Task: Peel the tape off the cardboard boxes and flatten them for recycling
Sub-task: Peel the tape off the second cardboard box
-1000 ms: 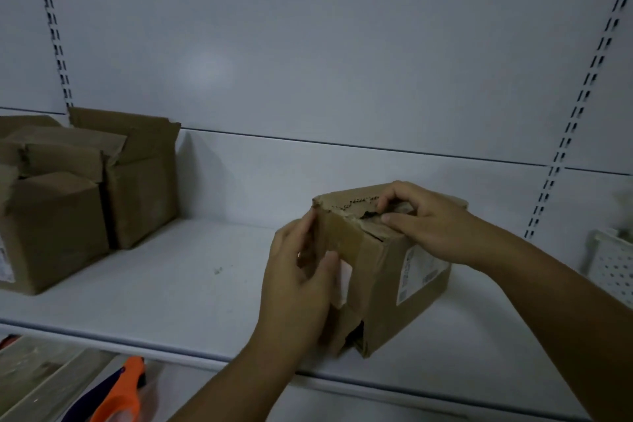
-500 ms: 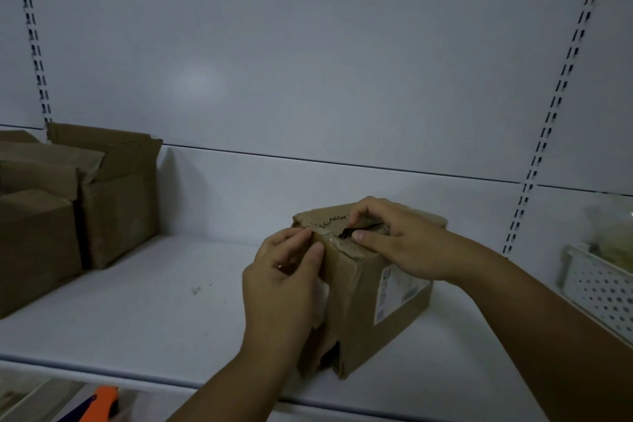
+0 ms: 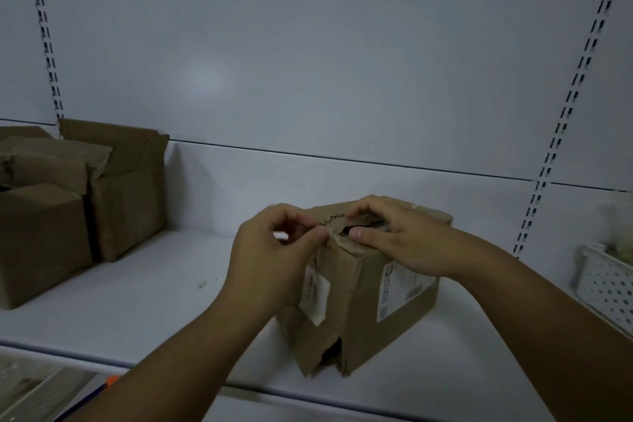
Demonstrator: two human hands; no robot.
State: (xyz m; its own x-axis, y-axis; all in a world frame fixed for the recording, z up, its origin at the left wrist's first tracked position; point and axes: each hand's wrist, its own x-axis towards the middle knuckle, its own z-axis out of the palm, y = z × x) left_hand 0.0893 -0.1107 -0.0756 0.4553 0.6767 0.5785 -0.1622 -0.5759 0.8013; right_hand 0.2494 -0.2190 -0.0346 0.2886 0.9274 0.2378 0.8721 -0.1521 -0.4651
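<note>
Found the cardboard box [image 3: 370, 288] standing on the white shelf [image 3: 137, 301], at about 5 o'clock from view centre, one vertical corner turned toward the wearer. Noted brown tape [image 3: 337, 267] running from the torn top down the near left face, long axis 12 to 6 o'clock.

Saw the left hand [image 3: 270, 257] at the box's 9 o'clock, fingers curled, thumb and forefinger pinched narrow at the tape's upper end by the top edge. Cannot tell how much tape sits between them. Saw the right hand [image 3: 400, 236] at the box's 1 o'clock, draped over the top, fingers hooked into the ragged opening, thumb pressed on the near top edge — holding the box down.

Judged the left hand nearer the tape. Expect to peel with it toward 6 o'clock along the strip, bracing with the right.

Also logged opened boxes [image 3: 126, 188] at 9 o'clock, a white perforated basket [image 3: 606, 281] at 3 o'clock and a printed label [image 3: 400, 288] on the right face. Counted none flattened yet.
</note>
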